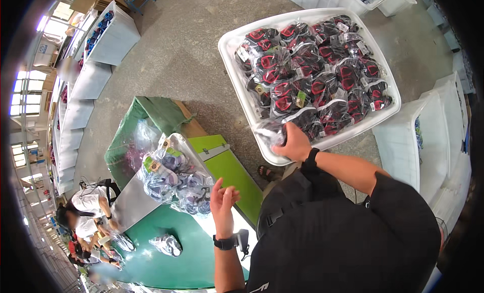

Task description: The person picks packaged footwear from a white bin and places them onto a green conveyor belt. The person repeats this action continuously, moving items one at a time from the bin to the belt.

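Observation:
My right hand point(296, 144) grips a clear plastic bag with dark shoes point(272, 133) at the near left corner of a white plastic bin point(225, 53). Rows of bagged black-and-red shoes point(307, 61) fill that bin, several with paper tags. My left hand point(223, 200) hangs above the work table's edge, fingers loosely bent and apart, with nothing in it. Just left of it lies a heap of bagged grey-blue shoes point(176, 177). Two more bagged shoe bundles, one whitish point(166, 244), rest on the green table surface point(191, 263).
A lime-green panel point(232, 177) and a green cloth-covered box point(151, 107) adjoin the table. Co-workers point(88, 207) stand along its left side. More white bins line the left point(113, 38) and right point(403, 132). A blue stool point(138, 1) stands far off.

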The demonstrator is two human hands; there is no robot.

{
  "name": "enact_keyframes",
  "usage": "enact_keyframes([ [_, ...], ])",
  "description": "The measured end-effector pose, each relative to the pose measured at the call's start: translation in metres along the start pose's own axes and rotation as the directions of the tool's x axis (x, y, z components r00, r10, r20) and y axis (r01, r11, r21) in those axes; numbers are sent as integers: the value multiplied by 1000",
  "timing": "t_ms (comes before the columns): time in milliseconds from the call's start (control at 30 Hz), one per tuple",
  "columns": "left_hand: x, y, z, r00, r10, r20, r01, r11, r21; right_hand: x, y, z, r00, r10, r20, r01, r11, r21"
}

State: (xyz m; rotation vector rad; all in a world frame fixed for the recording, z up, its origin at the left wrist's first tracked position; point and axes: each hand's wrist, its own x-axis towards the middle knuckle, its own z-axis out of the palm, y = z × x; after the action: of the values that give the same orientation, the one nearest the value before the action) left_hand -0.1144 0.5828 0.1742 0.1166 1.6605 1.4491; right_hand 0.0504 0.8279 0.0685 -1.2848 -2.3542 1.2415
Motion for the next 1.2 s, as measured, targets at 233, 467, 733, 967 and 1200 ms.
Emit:
enact_keyframes([
  [233, -39, -46, -44, 950, -90, -297, 136, 981, 137, 34, 71, 48, 928, 362, 84, -364, 931, 6],
  [467, -82, -86, -66, 883, -137, -449, 209, 971, 116, 51, 72, 65, 850, 290, 440, -224, 954, -197],
  [733, -106, -117, -66, 849, -150, -507, 225, 970, 91, 62, 91, 85, 825, 371, 426, -313, 928, -202],
  [967, -108, -122, -73, 850, -143, -507, 237, 963, 126, 61, 105, 104, 848, 378, 373, -276, 914, -298],
  [1200, -112, -124, -80, 864, -146, -483, 246, 958, 150, 56, 116, 107, 843, 379, 383, -282, 916, -285],
])
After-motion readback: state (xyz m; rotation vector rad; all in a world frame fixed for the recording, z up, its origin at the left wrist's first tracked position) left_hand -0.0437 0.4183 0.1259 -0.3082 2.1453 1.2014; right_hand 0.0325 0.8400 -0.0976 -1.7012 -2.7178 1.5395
